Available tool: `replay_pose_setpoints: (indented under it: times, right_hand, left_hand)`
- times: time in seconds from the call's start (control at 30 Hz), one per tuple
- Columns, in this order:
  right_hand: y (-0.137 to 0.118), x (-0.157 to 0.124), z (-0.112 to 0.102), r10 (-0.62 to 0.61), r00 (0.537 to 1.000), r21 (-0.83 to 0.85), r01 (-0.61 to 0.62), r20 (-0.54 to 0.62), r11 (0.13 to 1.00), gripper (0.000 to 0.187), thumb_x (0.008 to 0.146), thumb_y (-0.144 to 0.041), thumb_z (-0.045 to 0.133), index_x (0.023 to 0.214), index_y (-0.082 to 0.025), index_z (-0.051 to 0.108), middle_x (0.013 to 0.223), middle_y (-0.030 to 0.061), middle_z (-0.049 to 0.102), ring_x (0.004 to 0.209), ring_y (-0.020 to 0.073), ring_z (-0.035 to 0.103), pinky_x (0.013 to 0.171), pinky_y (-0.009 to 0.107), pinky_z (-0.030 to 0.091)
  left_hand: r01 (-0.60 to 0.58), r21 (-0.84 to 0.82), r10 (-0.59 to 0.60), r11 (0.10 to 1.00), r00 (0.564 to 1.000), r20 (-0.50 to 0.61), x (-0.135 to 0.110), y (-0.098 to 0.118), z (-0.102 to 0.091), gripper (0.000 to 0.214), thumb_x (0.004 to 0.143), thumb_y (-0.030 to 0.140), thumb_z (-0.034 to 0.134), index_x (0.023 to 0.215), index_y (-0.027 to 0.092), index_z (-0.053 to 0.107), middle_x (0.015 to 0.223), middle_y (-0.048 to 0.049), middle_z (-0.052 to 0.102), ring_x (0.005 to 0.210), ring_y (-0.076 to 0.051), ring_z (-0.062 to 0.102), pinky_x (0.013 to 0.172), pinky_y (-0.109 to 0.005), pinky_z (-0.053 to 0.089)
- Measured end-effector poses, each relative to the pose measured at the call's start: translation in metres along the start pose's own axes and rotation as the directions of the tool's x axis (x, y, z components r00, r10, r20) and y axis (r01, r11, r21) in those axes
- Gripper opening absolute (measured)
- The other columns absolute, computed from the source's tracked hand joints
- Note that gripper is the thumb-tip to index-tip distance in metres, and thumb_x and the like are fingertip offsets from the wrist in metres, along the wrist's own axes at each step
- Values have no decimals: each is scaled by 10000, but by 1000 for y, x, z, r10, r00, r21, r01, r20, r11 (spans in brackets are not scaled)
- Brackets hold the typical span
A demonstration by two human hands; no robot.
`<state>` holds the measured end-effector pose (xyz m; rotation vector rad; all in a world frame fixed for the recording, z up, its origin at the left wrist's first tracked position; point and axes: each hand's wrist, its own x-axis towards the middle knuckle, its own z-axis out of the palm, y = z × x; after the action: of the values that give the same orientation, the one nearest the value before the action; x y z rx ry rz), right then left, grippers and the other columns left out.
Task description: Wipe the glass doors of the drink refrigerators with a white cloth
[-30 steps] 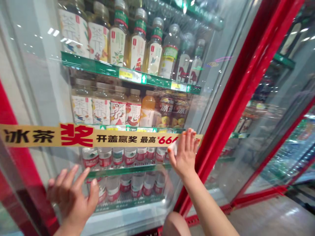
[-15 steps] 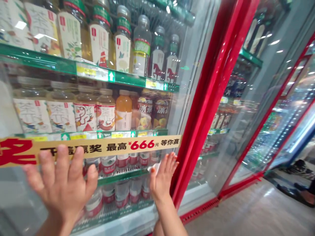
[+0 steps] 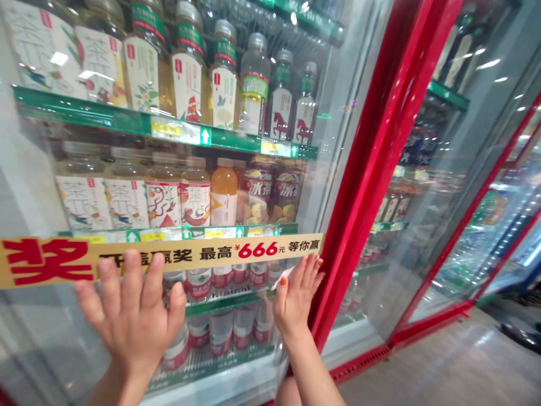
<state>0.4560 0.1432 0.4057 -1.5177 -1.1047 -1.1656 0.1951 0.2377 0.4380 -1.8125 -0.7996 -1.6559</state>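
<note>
Two hands (image 3: 131,318), one gold banner (image 3: 177,256)

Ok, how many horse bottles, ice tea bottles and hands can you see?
Horse bottles: 2
Ice tea bottles: 2
Hands: 2, the left hand and the right hand
Total: 6

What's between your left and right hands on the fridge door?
In the head view, red-labelled water bottles stand on a green-edged shelf behind the glass door, between the left hand and right hand.
</note>
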Motion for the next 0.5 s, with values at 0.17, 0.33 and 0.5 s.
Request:
replay_pose_setpoints:
  times: [0.17,0.33,0.5]
  right_hand:
    - [-60,17,5,-103,995,8,103,-7,995,862,1069,-298,429,1806,-71,43,1907,133,-17,1789,314,0,1448,628,69]
    - [-38,-30,-4,-324,943,17,324,69,946,829,1073,-280,419,1813,-103,88,1919,76,-3,1791,269,-3,1457,541,-39]
    - [-27,-2,1,195,981,-22,-195,13,981,843,1116,-285,371,1796,-76,-81,1885,208,-118,1773,353,-140,1363,835,132]
  left_hand:
    - [29,-31,-29,999,1000,11,-8,-11,2,972,905,385,786,1752,416,310,1853,-57,295,1746,-447,177,1348,-887,154]
    - [-26,-13,26,1000,1000,-2,-7,-10,2,944,919,402,745,1761,337,323,1863,-73,273,1748,-438,177,1380,-835,152]
    - [4,-24,-3,1000,999,35,-2,-3,-3,930,946,412,705,1771,376,276,1883,-19,217,1759,-423,140,1396,-816,106]
